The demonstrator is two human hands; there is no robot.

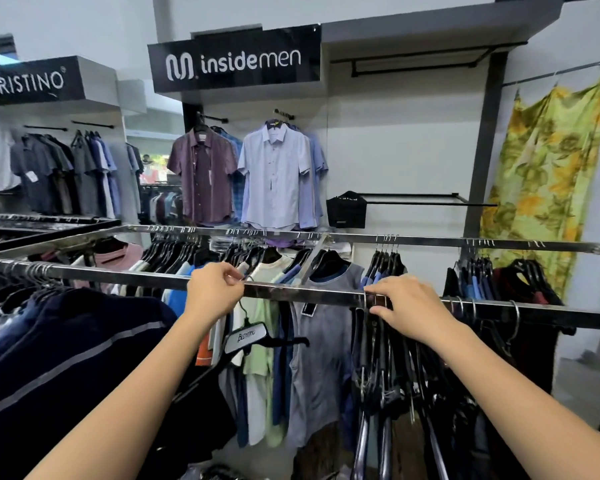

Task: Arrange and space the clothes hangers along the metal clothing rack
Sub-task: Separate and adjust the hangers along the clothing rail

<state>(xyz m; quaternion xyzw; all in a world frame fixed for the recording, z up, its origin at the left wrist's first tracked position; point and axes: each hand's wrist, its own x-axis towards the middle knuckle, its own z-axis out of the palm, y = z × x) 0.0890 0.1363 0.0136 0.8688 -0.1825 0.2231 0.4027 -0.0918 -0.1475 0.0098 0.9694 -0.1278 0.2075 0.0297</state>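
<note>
A: What hangs at the far left?

B: Dark navy garments with a pale stripe (pixel 66 344), on the flat shiny metal rail (pixel 118 274) that runs across the whole view.

A: And the left hand?

B: The left hand (pixel 214 289) rests on top of the rail, fingers curled, thumb and forefinger pinched on the thin wire hook of a black plastic hanger with a white label (pixel 245 337) that hangs just below.

A: Between the hands?

B: A bare stretch of rail, with a grey sleeveless top (pixel 323 344) behind it.

A: The right hand?

B: The right hand (pixel 409 306) lies over the rail, its fingers closed around a tight bunch of metal hooks of black hangers (pixel 378 375). Further right, a few hooks (pixel 473 308) sit spaced apart on the rail.
</note>
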